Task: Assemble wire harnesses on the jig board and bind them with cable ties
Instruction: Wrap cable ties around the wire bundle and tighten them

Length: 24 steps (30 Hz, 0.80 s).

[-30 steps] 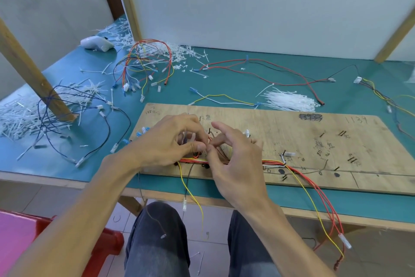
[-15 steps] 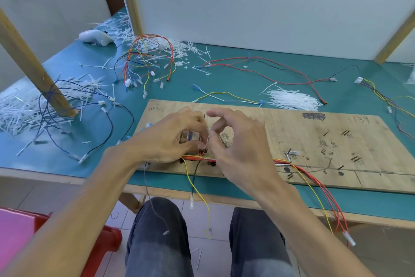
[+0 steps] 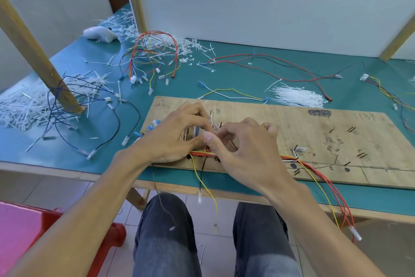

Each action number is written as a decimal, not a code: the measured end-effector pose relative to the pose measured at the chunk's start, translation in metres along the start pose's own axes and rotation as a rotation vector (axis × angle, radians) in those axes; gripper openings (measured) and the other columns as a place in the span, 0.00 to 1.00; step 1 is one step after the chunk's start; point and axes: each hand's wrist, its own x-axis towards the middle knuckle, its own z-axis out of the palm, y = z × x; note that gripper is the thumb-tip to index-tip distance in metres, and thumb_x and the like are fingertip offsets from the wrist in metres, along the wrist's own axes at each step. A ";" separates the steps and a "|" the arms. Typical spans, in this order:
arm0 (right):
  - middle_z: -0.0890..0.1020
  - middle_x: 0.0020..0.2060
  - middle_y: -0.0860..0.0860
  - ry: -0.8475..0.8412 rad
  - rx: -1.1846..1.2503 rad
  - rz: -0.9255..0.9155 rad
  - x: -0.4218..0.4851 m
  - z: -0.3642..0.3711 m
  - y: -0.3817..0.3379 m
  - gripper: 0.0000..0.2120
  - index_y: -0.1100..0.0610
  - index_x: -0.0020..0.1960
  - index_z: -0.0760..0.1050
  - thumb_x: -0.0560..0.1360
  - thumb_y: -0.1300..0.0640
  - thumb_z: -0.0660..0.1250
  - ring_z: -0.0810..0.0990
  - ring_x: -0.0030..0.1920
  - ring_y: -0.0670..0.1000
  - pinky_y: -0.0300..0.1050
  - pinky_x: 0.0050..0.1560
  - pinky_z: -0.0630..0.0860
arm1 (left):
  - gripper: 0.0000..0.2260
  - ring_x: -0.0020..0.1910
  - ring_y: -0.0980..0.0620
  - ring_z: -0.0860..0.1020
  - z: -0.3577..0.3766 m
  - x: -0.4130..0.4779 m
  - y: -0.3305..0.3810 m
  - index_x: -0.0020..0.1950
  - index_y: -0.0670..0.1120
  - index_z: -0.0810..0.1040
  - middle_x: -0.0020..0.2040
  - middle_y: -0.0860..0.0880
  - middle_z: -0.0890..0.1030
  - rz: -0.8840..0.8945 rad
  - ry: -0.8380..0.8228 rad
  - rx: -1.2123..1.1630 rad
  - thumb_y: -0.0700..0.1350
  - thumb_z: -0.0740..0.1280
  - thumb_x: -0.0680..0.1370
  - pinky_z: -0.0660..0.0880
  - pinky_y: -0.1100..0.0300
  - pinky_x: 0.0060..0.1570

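Note:
A wooden jig board lies on the teal table. Along its near edge runs a wire harness of red, yellow, white and black wires; its right end hangs off the table. My left hand curls over the bundle at the board's left part, fingers round several wires. My right hand meets it thumb to thumb and pinches something small at the bundle; what it is I cannot make out. A pile of white cable ties lies just beyond the board.
Finished harnesses and loose red wires lie at the back. Cut tie ends litter the left around a slanted wooden post. A white tool sits far left. A red stool stands below left.
Both hands stayed at the same spot on the bundle. My right hand's fingers shifted, coming closer to my left thumb.

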 end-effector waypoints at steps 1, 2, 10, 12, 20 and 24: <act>0.82 0.35 0.38 0.017 -0.010 -0.007 -0.001 0.001 0.001 0.22 0.43 0.43 0.81 0.80 0.31 0.56 0.74 0.47 0.41 0.51 0.50 0.57 | 0.01 0.57 0.52 0.74 0.000 0.000 -0.001 0.50 0.55 0.84 0.52 0.57 0.76 0.000 0.003 -0.004 0.48 0.74 0.80 0.71 0.52 0.60; 0.81 0.34 0.40 0.029 -0.009 -0.006 -0.001 0.002 0.002 0.20 0.44 0.44 0.81 0.82 0.35 0.57 0.75 0.47 0.43 0.52 0.50 0.58 | 0.02 0.57 0.52 0.74 0.001 0.000 -0.001 0.50 0.55 0.84 0.52 0.57 0.76 -0.002 0.003 -0.007 0.48 0.74 0.80 0.71 0.53 0.60; 0.83 0.35 0.43 -0.074 0.146 0.032 0.011 0.001 0.008 0.15 0.45 0.45 0.82 0.85 0.44 0.62 0.78 0.44 0.45 0.56 0.60 0.65 | 0.06 0.56 0.50 0.74 -0.002 0.004 0.000 0.49 0.59 0.83 0.51 0.54 0.78 -0.038 -0.053 -0.066 0.47 0.75 0.79 0.71 0.47 0.60; 0.83 0.36 0.43 -0.054 0.162 0.011 0.012 -0.001 0.005 0.14 0.45 0.44 0.82 0.85 0.45 0.63 0.78 0.46 0.45 0.59 0.61 0.68 | 0.05 0.54 0.50 0.73 -0.002 0.005 -0.001 0.47 0.58 0.84 0.49 0.53 0.78 -0.044 -0.060 -0.057 0.47 0.76 0.78 0.72 0.47 0.59; 0.80 0.33 0.44 -0.029 0.182 -0.089 0.023 -0.012 -0.001 0.14 0.50 0.39 0.81 0.83 0.50 0.68 0.76 0.40 0.48 0.61 0.53 0.76 | 0.08 0.50 0.55 0.70 -0.002 0.009 0.000 0.45 0.62 0.80 0.45 0.54 0.73 -0.062 -0.126 0.031 0.50 0.75 0.79 0.69 0.58 0.50; 0.81 0.33 0.44 -0.058 0.208 -0.095 0.022 -0.011 -0.002 0.14 0.50 0.39 0.81 0.83 0.48 0.68 0.80 0.41 0.50 0.61 0.55 0.76 | 0.16 0.49 0.57 0.69 -0.005 0.013 0.005 0.42 0.67 0.72 0.45 0.54 0.73 -0.058 -0.175 0.044 0.48 0.73 0.80 0.65 0.62 0.48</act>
